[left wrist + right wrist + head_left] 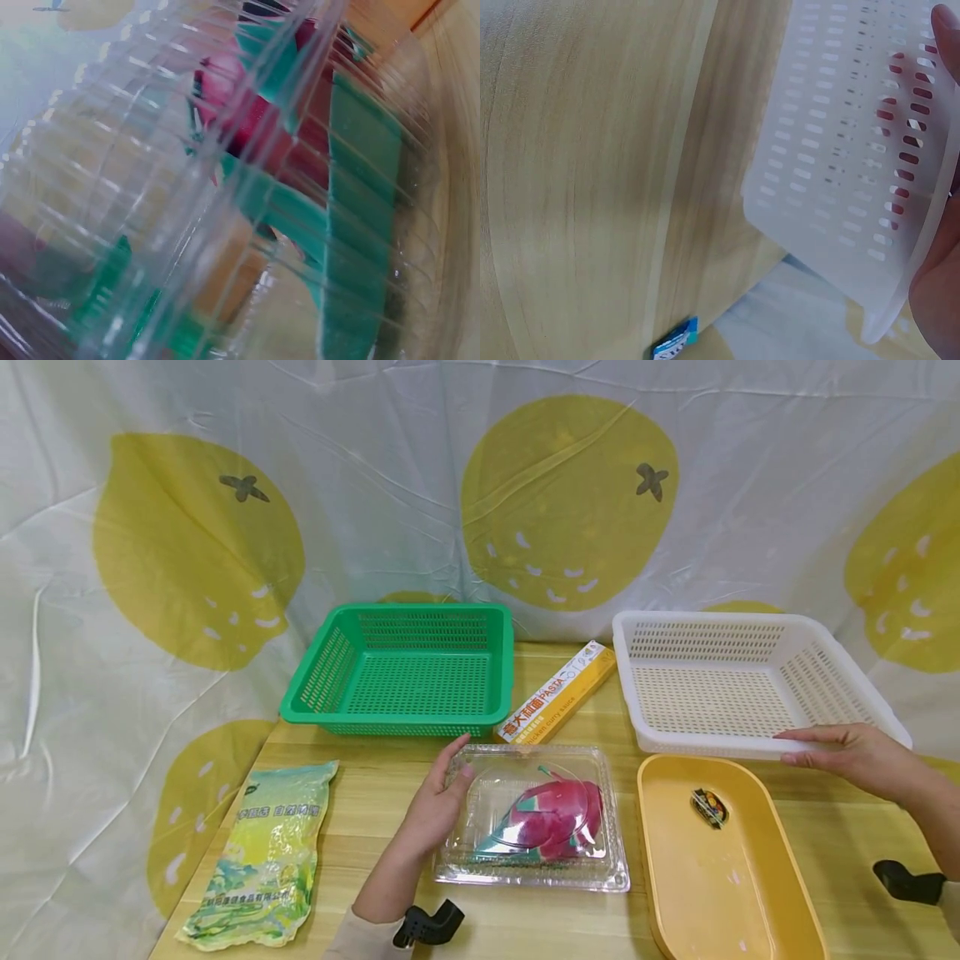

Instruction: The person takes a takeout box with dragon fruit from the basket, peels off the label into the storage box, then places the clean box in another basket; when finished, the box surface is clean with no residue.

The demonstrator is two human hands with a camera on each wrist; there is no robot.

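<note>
A clear plastic clamshell box (pixel 528 877) holds a red and green dragon fruit (pixel 558 814), seen through its lid. My left hand (pixel 435 806) is at the box's left side. Its thumb touches the lid's edge, and a straight index finger lies by the back left corner. The other fingers are hidden. In the left wrist view the ribbed plastic wall (pixel 97 180) is blurred and close. My right hand (pixel 855 760) pinches the front rim of the white perforated basket (pixel 705 743), thumb outside and fingers over the rim. The right wrist view shows the basket's side wall (pixel 817 150).
A green basket (pixel 397 727) stands behind the box. The pasta box (pixel 555 693) lies slanted between the baskets. A yellow tray (pixel 723 868) sits right of the clear box. At the left lies a green and yellow food packet (pixel 262 852). A lemon-print cloth (pixel 375 485) hangs behind.
</note>
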